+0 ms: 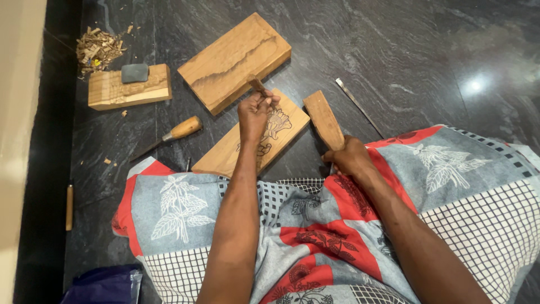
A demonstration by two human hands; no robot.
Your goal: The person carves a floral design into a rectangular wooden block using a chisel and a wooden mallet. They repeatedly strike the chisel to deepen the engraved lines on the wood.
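Chisel [257, 84] within left fingers [264, 103], upright.

Both hands, left [256, 112] and right [350, 157], apparently clenched, arms extended.

Chisel [257, 84] upright on flower-carved board [256, 142]; mallet [324, 120] raised.

Bare forearms, no sleeves, no rings or watch visible. Left hand [254, 112] and right hand [350, 157] uncovered. Lap wrapped in patchwork-print cloth [315, 236]: grey leaf panels, red floral blocks, white black-gridded squares.
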